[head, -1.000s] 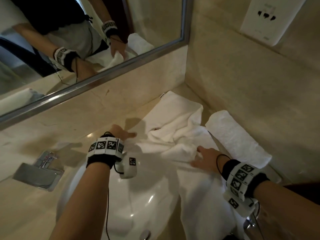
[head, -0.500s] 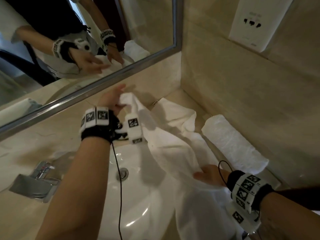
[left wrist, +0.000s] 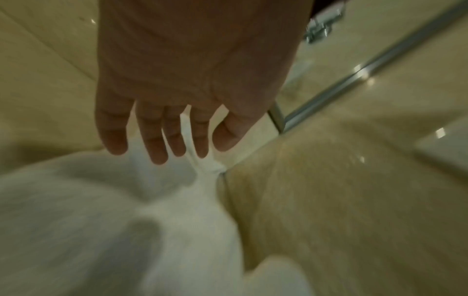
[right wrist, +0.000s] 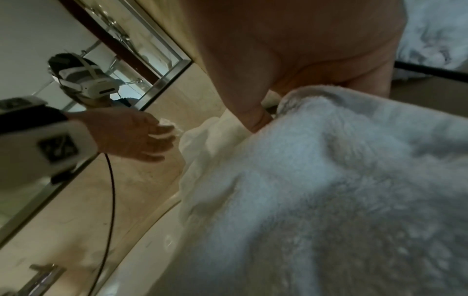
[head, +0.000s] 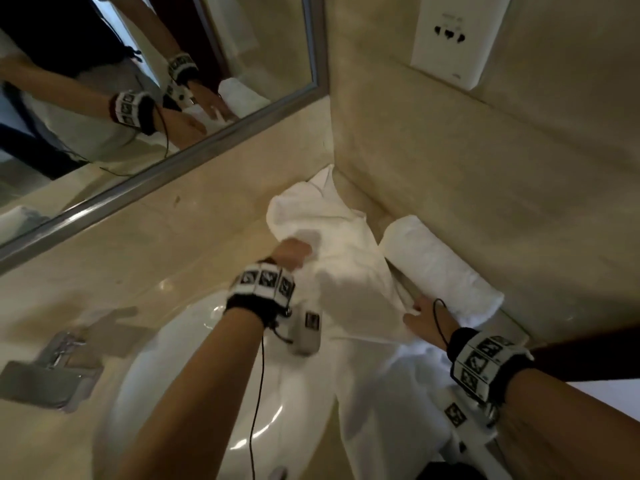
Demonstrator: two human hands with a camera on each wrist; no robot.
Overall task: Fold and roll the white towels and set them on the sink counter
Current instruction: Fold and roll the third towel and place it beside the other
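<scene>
The loose white towel (head: 346,268) lies bunched at the table's (head: 194,258) back right corner, its tail hanging over the front edge beside the sink (head: 194,393). Your left hand (head: 294,252), fingers straight, presses its far fold; your right hand (head: 424,318) pinches the near edge. The rolled towel (head: 440,268) sits just beside, against the wall: likely a sideways sweep unrolls it. Open room lies left.
</scene>
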